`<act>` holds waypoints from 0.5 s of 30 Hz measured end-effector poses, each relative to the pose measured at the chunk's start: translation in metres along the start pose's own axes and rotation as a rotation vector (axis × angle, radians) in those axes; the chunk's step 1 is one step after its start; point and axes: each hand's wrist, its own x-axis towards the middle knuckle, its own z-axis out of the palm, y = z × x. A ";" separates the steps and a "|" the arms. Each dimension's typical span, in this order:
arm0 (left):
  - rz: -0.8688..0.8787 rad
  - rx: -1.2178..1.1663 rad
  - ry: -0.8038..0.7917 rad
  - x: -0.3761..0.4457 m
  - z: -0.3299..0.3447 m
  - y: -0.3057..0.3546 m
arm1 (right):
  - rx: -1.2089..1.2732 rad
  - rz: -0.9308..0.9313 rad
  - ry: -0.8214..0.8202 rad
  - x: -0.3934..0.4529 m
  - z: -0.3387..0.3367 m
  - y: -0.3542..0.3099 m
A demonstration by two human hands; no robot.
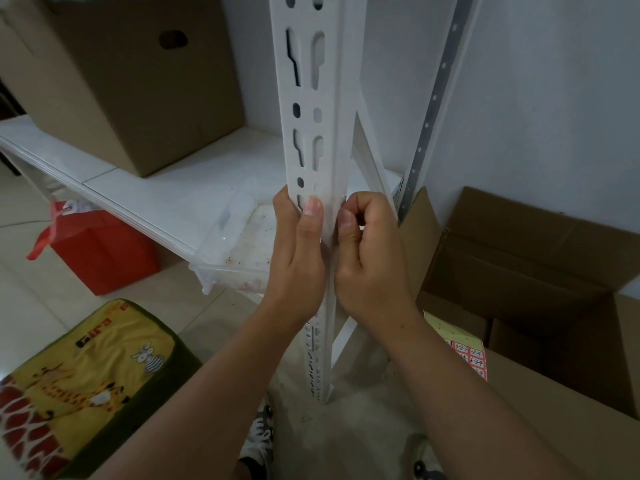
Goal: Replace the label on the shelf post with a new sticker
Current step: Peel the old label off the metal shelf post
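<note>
Currently both hands are on the white shelf post (pixel 313 98), whose long axis runs 12 to 6 through frame centre. Left hand (pixel 298 251) wraps the post from 9 o'clock, thumb flat on the front face, steadying it. Right hand (pixel 369 258) comes in from 3 o'clock, fingers curled, thumb and forefinger pinched right at the post's corner edge; looks like picking at a label edge, but the label itself is hidden under the fingers, can't confirm. Right hand is nearer the work point, so I'd guess any peel goes along the post axis. Post is painted steel angle, matte, punched with keyhole slots. Sheet of red stickers (pixel 471 358) with handwritten numbers lies at 4 o'clock on a cardboard box (pixel 540 403), near the right forearm. Clear plastic tub (pixel 239 244) sits behind the post on the shelf (pixel 138 199).
</note>
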 end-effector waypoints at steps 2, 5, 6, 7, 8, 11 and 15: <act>0.001 0.011 -0.007 0.000 0.000 0.000 | -0.030 -0.030 0.017 -0.001 0.001 0.001; -0.006 0.007 -0.013 0.000 -0.001 0.000 | -0.034 -0.035 0.039 -0.004 0.003 0.003; 0.000 0.005 -0.013 0.000 -0.001 0.000 | -0.016 -0.021 0.048 -0.005 0.003 0.003; 0.007 0.006 -0.015 0.000 -0.001 0.000 | 0.012 -0.001 0.058 -0.006 0.004 0.003; 0.010 0.007 -0.018 0.001 -0.002 0.000 | 0.046 0.021 0.069 -0.007 0.003 0.002; 0.000 0.001 -0.027 0.000 -0.003 0.000 | 0.132 0.071 0.089 -0.007 0.001 -0.001; 0.013 -0.005 -0.024 0.000 -0.004 0.000 | 0.209 0.128 0.054 -0.006 -0.001 -0.004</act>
